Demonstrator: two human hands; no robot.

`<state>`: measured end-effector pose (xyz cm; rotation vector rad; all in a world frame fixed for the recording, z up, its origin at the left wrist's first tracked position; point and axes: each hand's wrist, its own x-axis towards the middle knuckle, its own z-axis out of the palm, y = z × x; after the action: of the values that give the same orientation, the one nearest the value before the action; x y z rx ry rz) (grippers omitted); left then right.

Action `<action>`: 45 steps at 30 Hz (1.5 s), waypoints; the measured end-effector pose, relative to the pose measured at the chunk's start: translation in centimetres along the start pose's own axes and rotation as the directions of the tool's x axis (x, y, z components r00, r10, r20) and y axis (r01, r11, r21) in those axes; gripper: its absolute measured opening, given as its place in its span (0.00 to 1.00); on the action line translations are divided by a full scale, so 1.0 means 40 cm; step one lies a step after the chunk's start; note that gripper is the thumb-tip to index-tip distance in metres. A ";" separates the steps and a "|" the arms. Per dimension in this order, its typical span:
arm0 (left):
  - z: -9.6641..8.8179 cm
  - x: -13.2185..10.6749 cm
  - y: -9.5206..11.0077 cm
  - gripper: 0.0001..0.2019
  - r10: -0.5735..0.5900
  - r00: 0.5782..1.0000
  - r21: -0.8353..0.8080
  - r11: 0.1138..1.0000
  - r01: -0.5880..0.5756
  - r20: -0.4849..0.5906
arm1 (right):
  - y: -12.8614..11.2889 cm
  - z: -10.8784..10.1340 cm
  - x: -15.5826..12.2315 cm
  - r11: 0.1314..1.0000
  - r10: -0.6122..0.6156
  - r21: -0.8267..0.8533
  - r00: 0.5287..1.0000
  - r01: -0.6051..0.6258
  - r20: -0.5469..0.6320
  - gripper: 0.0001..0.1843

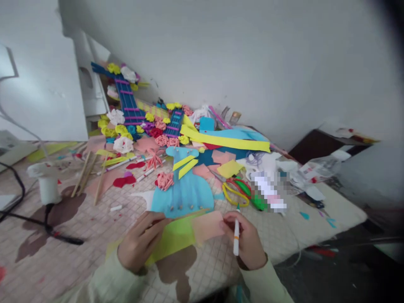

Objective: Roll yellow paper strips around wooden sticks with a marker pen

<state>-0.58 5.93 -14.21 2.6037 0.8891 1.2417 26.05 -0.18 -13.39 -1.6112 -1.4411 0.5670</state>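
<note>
Fingers [227, 219] of the right hand [249, 242] close on the right edge of the pink paper [208, 226], with a white marker [236, 240] also clasped in that hand, green tip pointing up and away, orange band showing. Left hand [140, 240]: fingers together, clamped on the yellow-green paper [175, 239], mostly covering its left part. Pink paper meets the right end of the yellow-green one; which lies on top, can't tell. Thin tan strip [191, 213] runs along the upper edge, too blurred to identify. Both papers sit between the hands, at the near side of the worktop [284, 229].

Just beyond: blue guitar-shaped cutout [184, 191], flat, two short yellow strips [187, 167] lying across its neck. Pink paper flower [165, 181] at its left side. Scissors [235, 195] with yellow and red handles to its right, green object [259, 203] beside them, then a pixelated patch.

Farther left: small white cylinder [116, 208], red paper scraps [124, 181], wooden sticks [85, 174], white device [47, 185] with black cord. Back: long yellow strip [230, 141], blue toy guitar [128, 101], crumpled paper flowers [116, 116], grey-white wall [252, 54].
</note>
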 end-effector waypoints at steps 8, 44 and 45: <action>-0.015 0.036 0.008 0.14 0.009 0.989 -0.046 0.999 -0.016 -0.151 | 0.011 -0.137 0.296 0.983 -0.011 -0.179 0.978 -0.027 -0.207 0.14; -0.147 0.098 0.087 0.20 -0.092 0.985 -0.132 0.989 0.073 -0.144 | -0.221 0.008 0.182 0.851 -0.389 0.492 0.849 0.183 0.358 0.03; -0.156 0.108 0.084 0.21 -0.139 0.975 -0.194 0.975 0.105 -0.175 | -0.229 0.008 0.187 0.840 -0.389 0.506 0.867 0.194 0.313 0.03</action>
<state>-1.57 4.74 -6.06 2.2833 0.9025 1.4771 22.41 6.50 -4.35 -0.8947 -1.6604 1.0154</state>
